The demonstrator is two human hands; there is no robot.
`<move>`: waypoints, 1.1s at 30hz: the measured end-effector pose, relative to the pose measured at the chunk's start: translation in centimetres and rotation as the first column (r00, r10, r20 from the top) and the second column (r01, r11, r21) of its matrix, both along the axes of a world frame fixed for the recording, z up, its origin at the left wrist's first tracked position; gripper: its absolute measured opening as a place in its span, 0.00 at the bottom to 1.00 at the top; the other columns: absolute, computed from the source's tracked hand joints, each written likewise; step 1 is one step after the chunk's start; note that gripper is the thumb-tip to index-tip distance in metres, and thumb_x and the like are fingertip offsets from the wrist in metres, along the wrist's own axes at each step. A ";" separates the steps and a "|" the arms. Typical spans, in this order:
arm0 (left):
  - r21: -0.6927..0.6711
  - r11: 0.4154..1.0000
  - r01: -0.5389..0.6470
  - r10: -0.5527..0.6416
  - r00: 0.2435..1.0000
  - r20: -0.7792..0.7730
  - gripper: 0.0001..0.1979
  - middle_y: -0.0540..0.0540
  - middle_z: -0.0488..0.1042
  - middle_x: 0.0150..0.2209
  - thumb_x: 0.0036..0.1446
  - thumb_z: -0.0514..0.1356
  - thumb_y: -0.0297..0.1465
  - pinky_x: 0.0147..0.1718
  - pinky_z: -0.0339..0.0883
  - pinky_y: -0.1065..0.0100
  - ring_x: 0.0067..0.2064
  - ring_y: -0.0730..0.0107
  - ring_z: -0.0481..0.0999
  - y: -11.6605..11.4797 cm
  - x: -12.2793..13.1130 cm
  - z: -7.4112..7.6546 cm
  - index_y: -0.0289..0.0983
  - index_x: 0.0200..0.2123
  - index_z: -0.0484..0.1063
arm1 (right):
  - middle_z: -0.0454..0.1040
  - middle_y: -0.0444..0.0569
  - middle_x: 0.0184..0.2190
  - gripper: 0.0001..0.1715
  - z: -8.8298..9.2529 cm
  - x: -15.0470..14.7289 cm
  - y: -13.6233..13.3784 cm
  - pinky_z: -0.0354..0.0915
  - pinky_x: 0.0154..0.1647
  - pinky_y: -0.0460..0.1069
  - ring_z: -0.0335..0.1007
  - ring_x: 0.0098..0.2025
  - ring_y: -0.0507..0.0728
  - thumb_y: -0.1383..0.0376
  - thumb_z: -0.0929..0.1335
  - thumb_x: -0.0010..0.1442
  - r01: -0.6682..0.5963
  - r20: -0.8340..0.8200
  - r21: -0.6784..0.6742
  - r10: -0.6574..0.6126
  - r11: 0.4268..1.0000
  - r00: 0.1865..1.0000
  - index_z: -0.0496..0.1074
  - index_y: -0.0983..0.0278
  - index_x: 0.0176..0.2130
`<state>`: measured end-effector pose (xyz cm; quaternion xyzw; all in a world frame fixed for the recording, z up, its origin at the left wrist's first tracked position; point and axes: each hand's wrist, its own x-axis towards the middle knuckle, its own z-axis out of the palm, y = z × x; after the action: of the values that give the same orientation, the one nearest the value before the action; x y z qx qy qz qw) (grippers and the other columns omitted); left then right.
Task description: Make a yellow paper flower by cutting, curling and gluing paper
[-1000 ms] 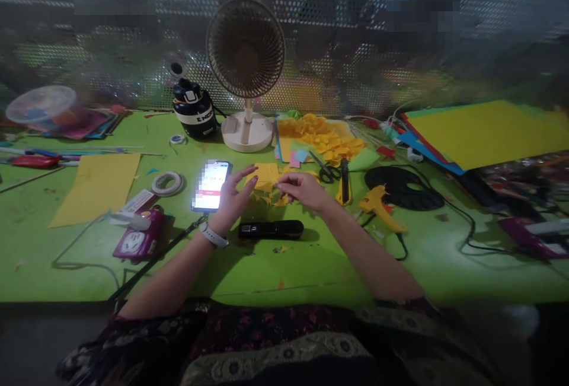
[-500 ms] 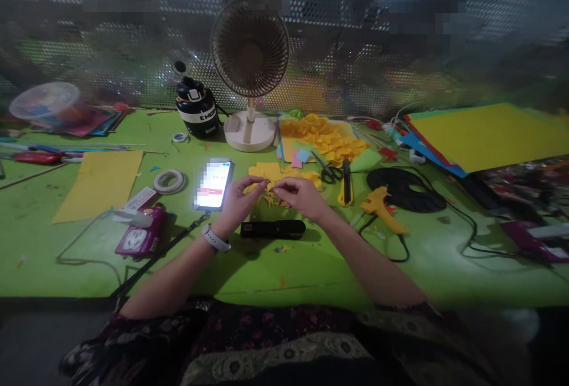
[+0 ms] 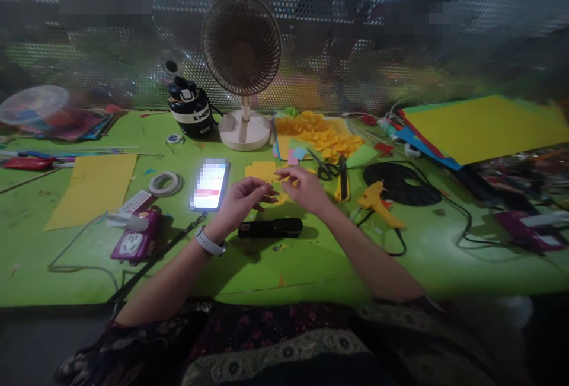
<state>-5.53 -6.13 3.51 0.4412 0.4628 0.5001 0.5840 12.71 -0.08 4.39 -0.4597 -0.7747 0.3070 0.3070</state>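
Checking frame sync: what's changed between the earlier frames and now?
The left hand, spread open at first, now has its fingers curled in, fingertips shifted right and nearer the body. The right hand has loosened from its pinch, fingers extended by the yellow paper. Anything picked up or released is too small to tell. Phone, stapler, scissors and glue gun stayed put.

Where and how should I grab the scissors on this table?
I'd take the scissors by their black handle loops, coming from the near side with your right hand, the closer one: the loops sit toward you, while the blades point away and leftward. Keep clear of the yellow cutter just right of them.
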 end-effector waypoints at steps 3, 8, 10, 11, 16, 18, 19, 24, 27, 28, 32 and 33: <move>0.036 0.995 0.097 -0.093 0.992 -0.090 0.16 0.41 0.82 0.37 0.53 0.67 0.43 0.27 0.73 0.69 0.37 0.61 0.83 -0.3 0.2 0.1 0.36 0.34 0.73 | 0.75 0.51 0.46 0.13 1.0 0.3 -0.1 0.66 0.46 0.51 0.72 0.47 0.56 0.66 0.65 0.59 -0.077 -0.152 -0.031 0.071 0.997 0.986 0.77 0.62 0.43; 0.076 0.985 0.156 -0.144 0.979 -0.142 0.16 0.42 0.81 0.33 0.54 0.66 0.44 0.30 0.76 0.66 0.35 0.62 0.82 -0.5 0.5 -0.1 0.35 0.34 0.74 | 0.76 0.50 0.42 0.09 0.9 -0.1 -0.5 0.66 0.50 0.53 0.71 0.48 0.57 0.59 0.70 0.58 -0.194 -0.224 -0.013 0.186 0.981 0.957 0.78 0.61 0.36; 0.077 0.985 0.156 -0.144 0.980 -0.139 0.16 0.43 0.81 0.33 0.54 0.66 0.44 0.31 0.76 0.66 0.35 0.63 0.82 -0.5 0.5 -0.3 0.36 0.35 0.75 | 0.77 0.49 0.40 0.09 0.5 -0.2 -0.4 0.66 0.50 0.53 0.72 0.46 0.57 0.58 0.71 0.57 -0.186 -0.258 0.006 0.181 0.983 0.949 0.77 0.61 0.32; 0.070 0.985 0.158 -0.148 0.980 -0.134 0.16 0.43 0.81 0.33 0.54 0.66 0.44 0.31 0.76 0.66 0.35 0.63 0.82 -0.4 0.5 -0.3 0.36 0.35 0.75 | 0.77 0.49 0.38 0.10 0.3 -0.3 -0.4 0.66 0.50 0.53 0.73 0.44 0.56 0.57 0.71 0.57 -0.181 -0.272 0.000 0.174 0.983 0.946 0.77 0.61 0.31; 0.021 0.991 0.136 -0.134 0.989 -0.070 0.16 0.42 0.81 0.33 0.52 0.68 0.43 0.32 0.77 0.64 0.36 0.63 0.82 -0.2 0.4 -0.5 0.36 0.34 0.75 | 0.77 0.47 0.33 0.14 0.2 -0.3 -0.4 0.67 0.45 0.51 0.73 0.38 0.55 0.54 0.71 0.57 -0.115 -0.337 -0.068 0.086 0.991 0.938 0.77 0.63 0.31; -0.005 0.993 0.118 -0.118 0.992 -0.033 0.16 0.42 0.81 0.33 0.50 0.69 0.42 0.32 0.77 0.64 0.36 0.62 0.82 -0.1 0.4 -0.5 0.36 0.33 0.75 | 0.77 0.47 0.31 0.14 0.5 -0.3 -0.4 0.68 0.43 0.51 0.73 0.36 0.55 0.54 0.72 0.55 -0.072 -0.368 -0.111 0.026 0.991 0.929 0.76 0.63 0.30; -0.019 0.994 0.111 -0.112 0.994 -0.012 0.16 0.42 0.81 0.33 0.49 0.70 0.42 0.32 0.77 0.64 0.36 0.62 0.82 -0.1 0.4 -0.4 0.35 0.33 0.75 | 0.77 0.47 0.30 0.15 0.6 -0.3 -0.5 0.68 0.43 0.51 0.72 0.35 0.55 0.53 0.72 0.54 -0.055 -0.380 -0.131 0.001 0.990 0.925 0.76 0.63 0.30; -0.063 0.994 0.088 -0.085 0.995 0.059 0.16 0.41 0.82 0.35 0.49 0.70 0.41 0.33 0.77 0.62 0.35 0.61 0.82 0.1 0.4 -0.4 0.35 0.35 0.75 | 0.77 0.47 0.30 0.16 0.6 -0.6 -0.7 0.69 0.41 0.51 0.72 0.34 0.55 0.53 0.73 0.52 -0.009 -0.419 -0.167 -0.062 0.986 0.906 0.76 0.64 0.30; -0.097 0.992 0.082 -0.074 0.994 0.085 0.16 0.41 0.82 0.36 0.49 0.70 0.40 0.34 0.77 0.62 0.35 0.62 0.82 0.2 0.3 -0.7 0.35 0.35 0.76 | 0.78 0.48 0.32 0.16 0.6 -0.1 -0.5 0.69 0.42 0.51 0.73 0.36 0.55 0.53 0.72 0.54 -0.006 -0.403 -0.150 -0.055 0.989 0.914 0.77 0.64 0.33; -0.106 0.991 0.077 -0.067 0.993 0.094 0.16 0.41 0.82 0.36 0.49 0.70 0.40 0.34 0.77 0.63 0.35 0.62 0.82 0.2 0.3 -0.8 0.35 0.35 0.76 | 0.79 0.48 0.34 0.15 0.7 0.3 -0.3 0.69 0.43 0.51 0.74 0.37 0.55 0.54 0.71 0.56 -0.004 -0.381 -0.129 -0.046 0.992 0.924 0.77 0.64 0.34; -0.127 0.991 0.049 -0.036 0.994 0.107 0.16 0.41 0.82 0.37 0.50 0.70 0.39 0.35 0.77 0.65 0.37 0.64 0.83 0.2 0.2 -0.7 0.34 0.37 0.76 | 0.79 0.49 0.36 0.12 1.4 3.7 0.4 0.68 0.43 0.51 0.74 0.37 0.55 0.57 0.69 0.59 0.070 -0.108 -0.003 -0.070 0.998 0.992 0.77 0.64 0.36; -0.135 0.990 0.038 -0.024 0.994 0.106 0.15 0.41 0.82 0.37 0.51 0.70 0.38 0.35 0.77 0.66 0.37 0.64 0.83 0.2 0.2 -0.6 0.34 0.37 0.76 | 0.79 0.49 0.36 0.11 1.5 4.7 0.4 0.67 0.41 0.50 0.74 0.37 0.56 0.58 0.69 0.60 0.082 0.033 0.011 -0.082 0.997 0.996 0.76 0.64 0.36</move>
<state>-5.33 -5.89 2.91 0.3806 0.4582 0.4803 0.6438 17.40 0.32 5.87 -0.4946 -0.7617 0.2825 0.3087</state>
